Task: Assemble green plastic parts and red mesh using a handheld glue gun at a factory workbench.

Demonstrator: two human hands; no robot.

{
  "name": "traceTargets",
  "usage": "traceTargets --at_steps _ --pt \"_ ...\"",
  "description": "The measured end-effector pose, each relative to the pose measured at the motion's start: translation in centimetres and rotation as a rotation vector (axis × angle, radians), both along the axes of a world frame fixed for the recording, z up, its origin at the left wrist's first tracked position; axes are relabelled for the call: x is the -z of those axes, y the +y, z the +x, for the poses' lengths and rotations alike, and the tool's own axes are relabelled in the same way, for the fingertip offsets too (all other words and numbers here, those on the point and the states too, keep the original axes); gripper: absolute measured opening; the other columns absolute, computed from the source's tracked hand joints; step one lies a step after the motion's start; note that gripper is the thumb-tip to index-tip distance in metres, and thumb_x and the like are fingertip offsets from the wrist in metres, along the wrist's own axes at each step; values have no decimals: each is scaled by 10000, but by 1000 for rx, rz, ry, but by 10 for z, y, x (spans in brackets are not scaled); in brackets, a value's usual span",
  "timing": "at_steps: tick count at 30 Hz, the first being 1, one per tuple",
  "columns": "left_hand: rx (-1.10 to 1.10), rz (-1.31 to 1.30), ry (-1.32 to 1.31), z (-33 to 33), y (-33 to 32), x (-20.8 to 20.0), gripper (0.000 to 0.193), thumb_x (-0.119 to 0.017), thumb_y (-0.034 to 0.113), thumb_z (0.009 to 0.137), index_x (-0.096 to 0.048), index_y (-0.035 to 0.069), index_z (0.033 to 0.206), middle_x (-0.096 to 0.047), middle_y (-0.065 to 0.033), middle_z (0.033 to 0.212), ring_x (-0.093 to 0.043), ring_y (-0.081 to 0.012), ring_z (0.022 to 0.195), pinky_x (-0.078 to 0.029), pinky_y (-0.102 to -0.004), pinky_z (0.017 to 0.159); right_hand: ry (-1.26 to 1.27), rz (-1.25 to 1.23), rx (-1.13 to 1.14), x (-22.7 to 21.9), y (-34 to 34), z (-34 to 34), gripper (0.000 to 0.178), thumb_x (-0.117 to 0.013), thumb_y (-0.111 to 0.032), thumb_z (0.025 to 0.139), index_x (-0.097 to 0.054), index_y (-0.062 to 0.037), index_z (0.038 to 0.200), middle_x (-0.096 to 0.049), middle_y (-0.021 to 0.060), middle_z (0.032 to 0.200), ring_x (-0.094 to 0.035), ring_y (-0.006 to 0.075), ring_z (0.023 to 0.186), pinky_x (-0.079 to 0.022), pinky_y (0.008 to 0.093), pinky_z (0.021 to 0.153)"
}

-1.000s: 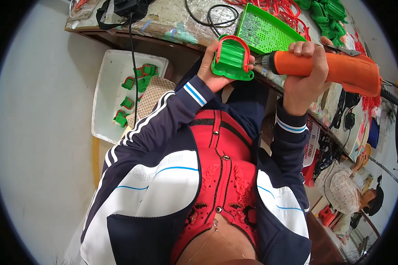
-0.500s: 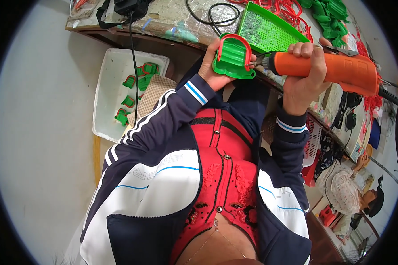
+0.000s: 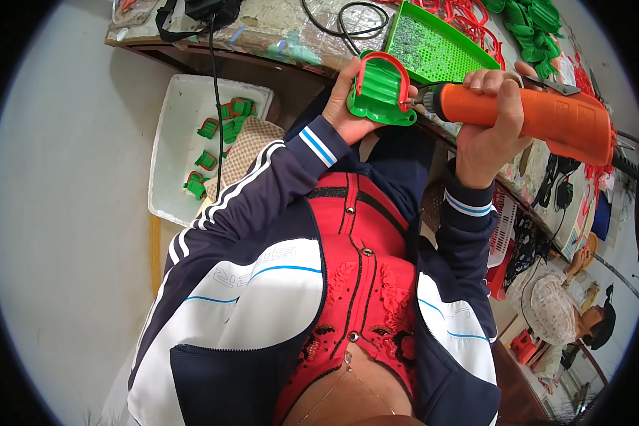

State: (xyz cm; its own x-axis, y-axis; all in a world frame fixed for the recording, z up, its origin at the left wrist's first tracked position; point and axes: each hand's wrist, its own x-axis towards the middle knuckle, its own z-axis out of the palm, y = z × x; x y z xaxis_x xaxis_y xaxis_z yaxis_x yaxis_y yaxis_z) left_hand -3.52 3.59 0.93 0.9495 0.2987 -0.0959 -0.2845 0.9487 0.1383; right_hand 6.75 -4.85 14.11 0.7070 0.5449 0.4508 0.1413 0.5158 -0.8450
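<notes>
My left hand grips a green plastic part with a red curved rim, held up in front of the workbench edge. My right hand is wrapped around an orange electric screwdriver. Its tip touches the right side of the green part. Both arms are in dark sleeves with white and blue stripes.
A white tray holding several green and red parts sits low on the left. On the workbench lie a green mesh tray, black cables, and piles of green and red parts at the far right. Another person sits at lower right.
The hands, the green part and the screwdriver have stayed almost in place; the screwdriver tip remains against the part.
</notes>
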Motion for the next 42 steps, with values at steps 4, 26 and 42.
traceTargets --at_steps 4,26,42 --pt "4 3 -5 0 1 1 696 -575 585 806 -512 27 1217 -569 -244 1147 -569 -325 1065 -470 -470 917 -28 -8 1 -1 1 0 318 -556 -81 835 -422 -14 1114 -486 59 716 -477 173 683 -422 353 692" --pt "-4 39 49 -5 -8 -9 669 -548 562 841 -488 26 1236 -555 -251 1177 -566 -336 1076 -459 -464 935 -69 -148 -89 2 -1 -4 343 -540 -49 806 -446 13 1129 -488 60 739 -471 174 687 -429 354 681" --pt "302 84 -213 -1 -20 -13 744 -501 575 863 -386 14 1339 -516 -273 1215 -579 -351 1049 -464 -454 923 -502 -511 335 -15 -48 85 317 -640 -8 786 -519 42 1075 -604 70 779 -596 136 684 -488 260 657"
